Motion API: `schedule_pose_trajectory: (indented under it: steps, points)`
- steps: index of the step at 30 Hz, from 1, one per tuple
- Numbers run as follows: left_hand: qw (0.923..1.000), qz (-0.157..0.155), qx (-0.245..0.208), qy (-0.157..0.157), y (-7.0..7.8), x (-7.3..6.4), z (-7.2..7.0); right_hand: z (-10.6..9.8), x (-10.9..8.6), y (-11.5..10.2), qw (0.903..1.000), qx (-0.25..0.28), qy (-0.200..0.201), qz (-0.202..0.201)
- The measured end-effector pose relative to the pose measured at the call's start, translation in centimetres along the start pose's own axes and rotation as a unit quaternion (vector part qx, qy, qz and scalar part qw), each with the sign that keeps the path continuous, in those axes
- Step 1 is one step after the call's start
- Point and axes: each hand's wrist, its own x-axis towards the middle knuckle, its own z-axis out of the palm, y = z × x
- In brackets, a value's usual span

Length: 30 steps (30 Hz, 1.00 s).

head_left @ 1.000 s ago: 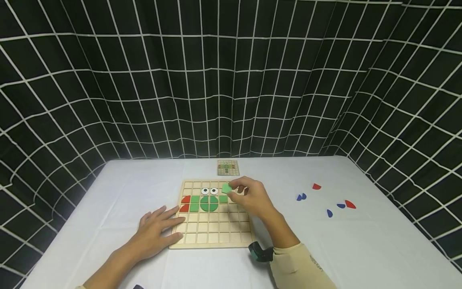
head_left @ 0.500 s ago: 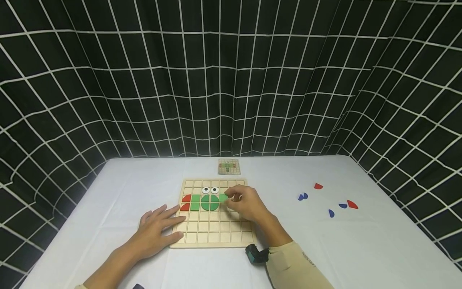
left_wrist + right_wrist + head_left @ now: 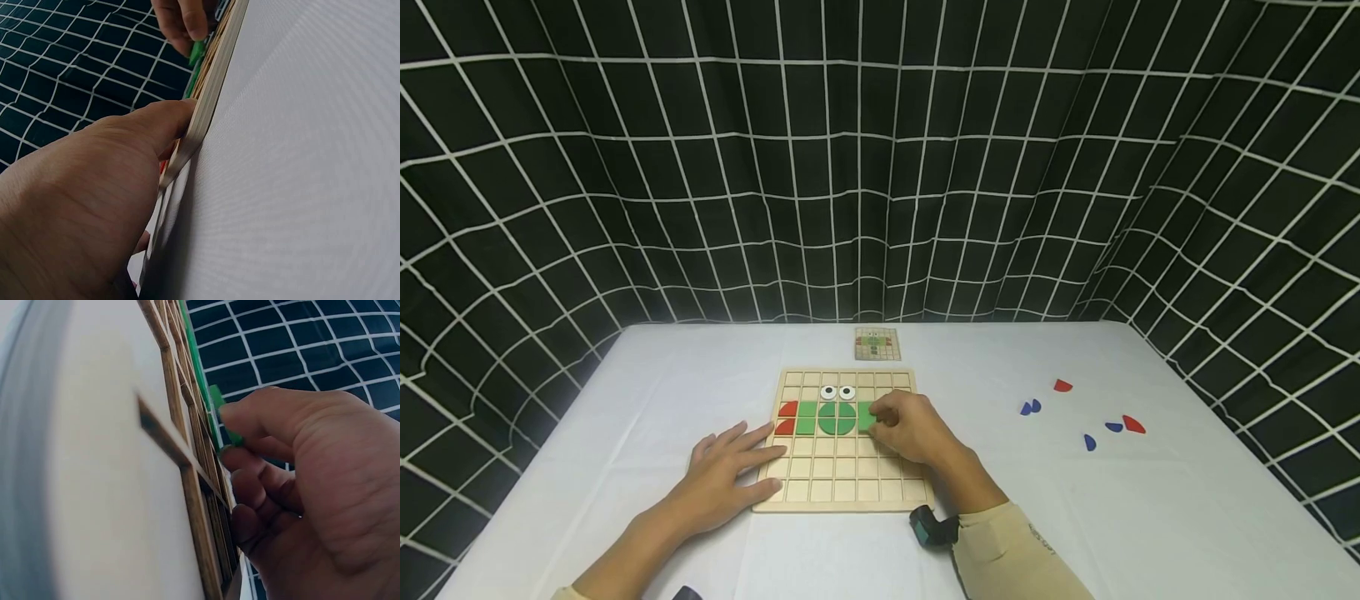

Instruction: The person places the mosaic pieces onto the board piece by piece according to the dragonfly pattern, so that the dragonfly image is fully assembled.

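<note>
A wooden grid board (image 3: 842, 492) lies on the white table. Set in it are two eye discs (image 3: 837, 392), a green circle made of quarter pieces (image 3: 837, 418), green squares (image 3: 806, 418) and red quarter pieces (image 3: 786, 417). Between thumb and fingertips my right hand (image 3: 913, 427) pinches a green square tile (image 3: 217, 397), held tilted close over the cells right of the circle; its fingers partly cover it. My left hand (image 3: 726, 475) rests at the board's left edge, fingers spread, with the thumb on the near left corner.
Behind the board lies a small pattern card (image 3: 877, 354). To the right are loose red quarter pieces (image 3: 1133, 425) and several blue half-round pieces (image 3: 1090, 442). A black curtain with white grid lines (image 3: 880, 167) stands behind the table.
My right hand has come down and toward me with the green square tile, from above the row of eyes to the cells right of the green circle. My left hand has stayed in place.
</note>
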Motion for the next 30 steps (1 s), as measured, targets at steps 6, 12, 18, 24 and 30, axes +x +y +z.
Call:
schedule_pose_trajectory:
  steps: [6, 12, 18, 24, 30]
  points:
    - [1.0, 0.0, -0.001, -0.002, 0.01, 0.04, -0.1, 0.06, 0.05, -0.06, 0.9998, -0.016, -0.008, -0.004]
    - [1.0, 0.0, -0.001, -0.002, -0.06, 0.07, -0.06, 0.0, -0.06, -0.14, 0.9997, -0.018, -0.006, -0.013]
    - [0.9999, -0.005, 0.002, -0.009, -0.04, 0.09, -0.03, -0.02, -0.1, -0.12, 0.9997, -0.018, -0.006, -0.013]
    - [0.9999, -0.006, 0.003, -0.011, 0.0, 0.14, -0.13, -0.02, -0.1, -0.17, 0.9998, -0.014, -0.001, -0.016]
    - [0.9999, -0.008, -0.002, -0.012, 0.02, 0.11, 0.03, -0.34, -0.16, -0.13, 0.9999, -0.008, 0.003, -0.014]
